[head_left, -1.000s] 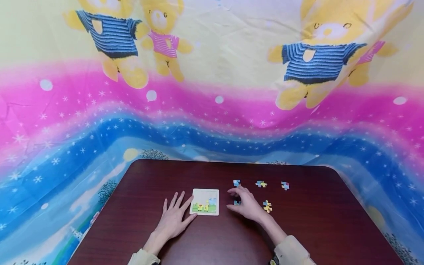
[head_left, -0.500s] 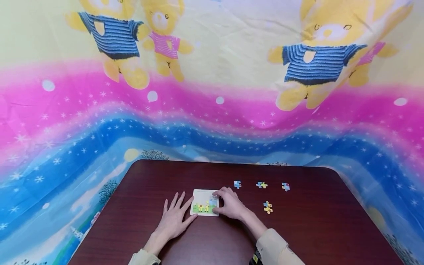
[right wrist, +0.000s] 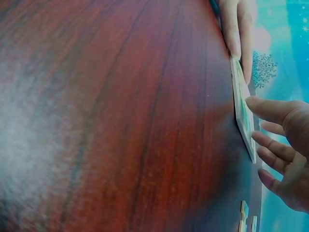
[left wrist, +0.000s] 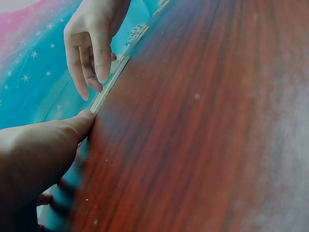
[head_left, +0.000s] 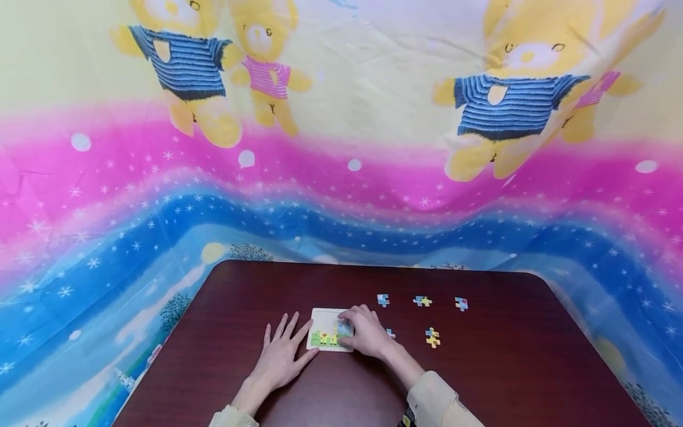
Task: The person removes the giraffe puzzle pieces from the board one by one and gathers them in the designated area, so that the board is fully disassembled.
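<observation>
A small square puzzle tray (head_left: 324, 318) with a pale rim lies on the table, its lower part and right side filled with green, yellow and blue picture pieces. My left hand (head_left: 279, 358) lies flat at its left edge, fingers spread and straight. At the tray's right side, my right hand (head_left: 368, 334) touches the filled pieces with its thumb and forefinger set apart. In the right wrist view the thumb (right wrist: 270, 108) rests on the tray (right wrist: 240, 92), and the other fingers bend loosely beside it. No loose piece shows in this hand.
Loose jigsaw pieces lie right of the tray: a blue one (head_left: 383, 300), a yellow-blue one (head_left: 423, 301), a blue one with red (head_left: 461, 304) and a yellow one (head_left: 433, 337). Another piece (head_left: 391, 333) is partly hidden by the right hand. A printed cloth (head_left: 341, 196) hangs behind the table.
My right hand has moved left from above a loose piece to the tray's right side. The left hand has stayed at the left edge.
</observation>
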{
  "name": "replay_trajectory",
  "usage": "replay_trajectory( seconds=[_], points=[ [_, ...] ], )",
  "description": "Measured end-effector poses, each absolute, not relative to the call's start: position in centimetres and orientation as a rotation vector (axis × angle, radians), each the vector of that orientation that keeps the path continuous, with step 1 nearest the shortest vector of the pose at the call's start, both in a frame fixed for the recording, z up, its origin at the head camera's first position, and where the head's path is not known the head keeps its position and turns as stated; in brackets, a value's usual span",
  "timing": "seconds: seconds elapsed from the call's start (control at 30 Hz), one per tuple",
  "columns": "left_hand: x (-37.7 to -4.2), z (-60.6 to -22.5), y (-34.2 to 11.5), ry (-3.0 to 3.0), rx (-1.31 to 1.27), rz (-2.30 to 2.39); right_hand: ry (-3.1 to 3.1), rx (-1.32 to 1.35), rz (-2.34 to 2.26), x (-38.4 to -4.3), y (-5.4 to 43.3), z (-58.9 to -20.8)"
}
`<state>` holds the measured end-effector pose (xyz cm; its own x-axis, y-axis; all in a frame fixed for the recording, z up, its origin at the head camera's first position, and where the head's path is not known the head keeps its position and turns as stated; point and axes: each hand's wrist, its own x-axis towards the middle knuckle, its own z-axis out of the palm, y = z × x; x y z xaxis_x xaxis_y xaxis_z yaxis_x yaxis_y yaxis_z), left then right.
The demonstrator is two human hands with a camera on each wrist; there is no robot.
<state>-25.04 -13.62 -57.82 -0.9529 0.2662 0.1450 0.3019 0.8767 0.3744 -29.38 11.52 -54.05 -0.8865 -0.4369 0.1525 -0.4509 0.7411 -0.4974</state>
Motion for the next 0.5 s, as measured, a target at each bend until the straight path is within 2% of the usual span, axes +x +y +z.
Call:
replay_trajectory(
  seconds=[0.23, 0.5],
  points=[
    [-24.91, -57.91, -13.63, -2.963, -0.443, -0.627, -2.875, 0.646, 0.746, -29.05, 11.47, -54.51],
    [-25.01, -57.84, -13.65, -2.950, -0.445, -0.619, -2.868, 0.577, 0.861, -29.04, 11.20, -54.90]
  ],
)
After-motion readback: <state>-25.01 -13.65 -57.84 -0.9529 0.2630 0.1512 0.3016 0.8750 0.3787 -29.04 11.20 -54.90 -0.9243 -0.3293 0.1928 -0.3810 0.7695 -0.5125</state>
